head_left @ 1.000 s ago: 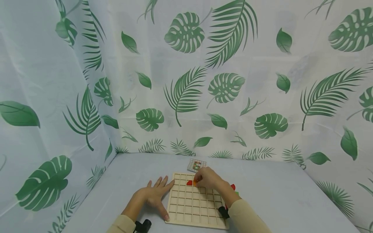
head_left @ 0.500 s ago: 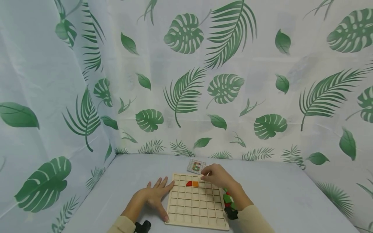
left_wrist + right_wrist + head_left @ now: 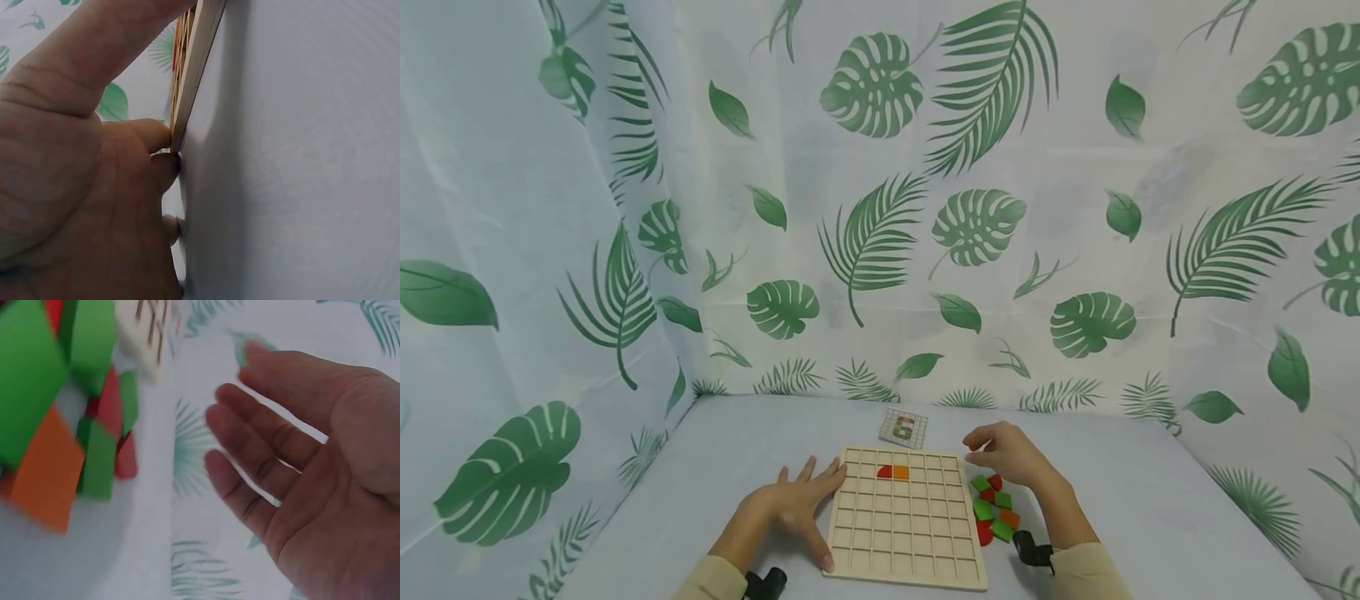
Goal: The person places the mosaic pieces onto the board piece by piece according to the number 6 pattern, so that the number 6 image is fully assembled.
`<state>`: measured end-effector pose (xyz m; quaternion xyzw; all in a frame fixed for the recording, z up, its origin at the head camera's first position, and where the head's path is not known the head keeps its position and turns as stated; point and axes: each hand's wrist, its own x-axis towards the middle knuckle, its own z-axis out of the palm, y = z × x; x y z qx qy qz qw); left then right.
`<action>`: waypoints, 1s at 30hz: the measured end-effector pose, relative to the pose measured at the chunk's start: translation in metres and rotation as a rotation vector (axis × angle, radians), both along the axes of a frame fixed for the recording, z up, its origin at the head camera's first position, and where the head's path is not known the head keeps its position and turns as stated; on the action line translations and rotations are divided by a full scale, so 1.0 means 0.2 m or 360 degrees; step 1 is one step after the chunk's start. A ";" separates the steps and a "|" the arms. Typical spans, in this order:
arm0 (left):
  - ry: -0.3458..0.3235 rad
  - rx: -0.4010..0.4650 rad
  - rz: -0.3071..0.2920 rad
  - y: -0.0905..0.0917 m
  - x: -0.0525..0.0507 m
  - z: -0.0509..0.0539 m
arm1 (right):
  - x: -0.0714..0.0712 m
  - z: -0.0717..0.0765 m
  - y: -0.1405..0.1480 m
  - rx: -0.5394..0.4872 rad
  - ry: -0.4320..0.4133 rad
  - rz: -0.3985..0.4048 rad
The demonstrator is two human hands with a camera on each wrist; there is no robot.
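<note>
A pale wooden grid board (image 3: 908, 525) lies on the table. Near its top row sit a red quarter-round piece (image 3: 885, 472) and an orange square piece (image 3: 901, 473), side by side in neighbouring cells. My left hand (image 3: 793, 506) is spread along the board's left edge, thumb at the near corner and a fingertip near the far end; in the left wrist view its fingers touch the board's side. My right hand (image 3: 1011, 454) hovers past the board's far right corner with loosely bent fingers. The right wrist view shows the palm (image 3: 325, 506) holding nothing.
A pile of loose green, red and orange pieces, with a green piece (image 3: 1002, 530) at its near end, lies right of the board. Behind the board is a small pattern card (image 3: 903, 427) with a coloured figure. Leaf-printed cloth walls (image 3: 880, 250) stand behind and at the left.
My right hand has let go of the orange square piece in its cell and moved right, off the board, uncovering the loose pieces. The left hand has stayed at the board's edge.
</note>
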<state>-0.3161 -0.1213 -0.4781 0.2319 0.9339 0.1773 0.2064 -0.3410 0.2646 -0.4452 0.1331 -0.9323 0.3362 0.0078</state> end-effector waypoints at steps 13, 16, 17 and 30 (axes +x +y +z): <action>0.0003 0.0020 -0.0042 0.00 0.01 0.00 | 0.00 -0.08 0.13 0.0243 -0.0195 -0.0199; -0.0002 0.0018 -0.0052 0.00 0.01 -0.01 | 0.00 -0.09 0.13 0.0281 -0.0212 -0.0208; 0.0000 0.0016 -0.0057 0.00 0.01 -0.01 | -0.01 -0.09 0.13 0.0292 -0.0211 -0.0212; 0.0000 0.0019 -0.0044 0.03 0.01 -0.02 | -0.01 -0.11 0.11 0.0301 -0.0205 -0.0171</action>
